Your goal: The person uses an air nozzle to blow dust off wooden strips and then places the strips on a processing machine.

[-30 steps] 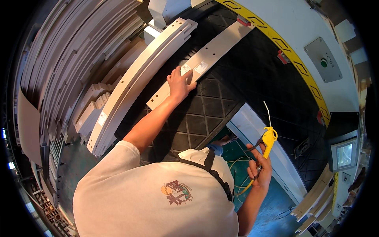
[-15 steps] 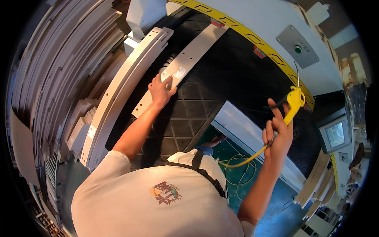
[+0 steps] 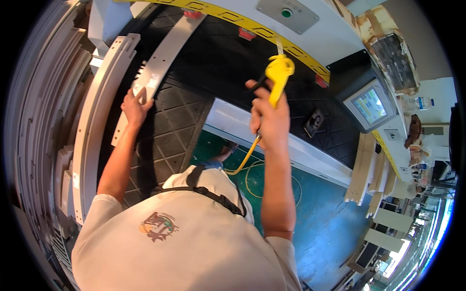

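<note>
A long pale board [image 3: 162, 57] with small drilled holes and white labels lies slantwise on the dark, grooved machine bed. Across its near part my left hand [image 3: 137, 109] is clasped, fingers toward one edge and thumb toward the other. My right hand [image 3: 273, 119] grips a yellow air blow gun [image 3: 279, 77] upright above the bed's front edge, its nozzle directed away from me. A yellow hose [image 3: 247, 157] runs down from the gun's lower end. Its trigger is partly hidden by my fingers.
More pale boards [image 3: 97, 116] stand left of the bed, beside tall stacks [image 3: 43, 121]. A yellow-striped machine beam [image 3: 218, 18] with red blocks crosses the far side. At right are a screen [image 3: 370, 106] and wooden strips [image 3: 361, 169]. Hose loops lie on the green floor [image 3: 315, 233].
My view has swung to the right, so the scene sits further left. My left hand remains on the board. The blow gun stays in my right hand, now more upright and nearer the middle.
</note>
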Demonstrator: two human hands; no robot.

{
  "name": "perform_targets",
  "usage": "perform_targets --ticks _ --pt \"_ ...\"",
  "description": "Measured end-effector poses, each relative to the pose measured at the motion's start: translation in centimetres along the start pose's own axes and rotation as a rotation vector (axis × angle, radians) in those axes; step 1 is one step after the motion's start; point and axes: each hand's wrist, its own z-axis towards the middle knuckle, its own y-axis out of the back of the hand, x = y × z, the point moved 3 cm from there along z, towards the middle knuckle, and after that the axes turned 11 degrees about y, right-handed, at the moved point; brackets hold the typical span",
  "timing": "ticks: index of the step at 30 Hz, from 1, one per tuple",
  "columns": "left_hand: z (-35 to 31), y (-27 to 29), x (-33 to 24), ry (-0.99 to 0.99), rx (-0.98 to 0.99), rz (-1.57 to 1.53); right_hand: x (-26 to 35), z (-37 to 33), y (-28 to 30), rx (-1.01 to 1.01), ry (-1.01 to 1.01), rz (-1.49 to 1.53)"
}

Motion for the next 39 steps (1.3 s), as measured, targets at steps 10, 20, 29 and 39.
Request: perform_targets --ticks 10,20,29,39 --pt "-0.1 1.2 -1.2 0.007 0.05 0.056 -4.2 -10.3 5.6 0.311 -0.426 -0.076" --pt "-0.5 -0.2 -0.7 -0.137 -0.071 0.135 -8.1 -15.1 5.8 0.581 -0.49 -0.332" --pt "-0.9 -1.5 -0.3 -0.132 -0.14 0.278 -9.4 -19.2 9.2 0.518 -0.409 -0.3" --pt "-0.4 -1.9 -0.4 -0.089 -0.069 0.348 -6.3 -21.1 15.3 0.411 -0.254 -0.306"
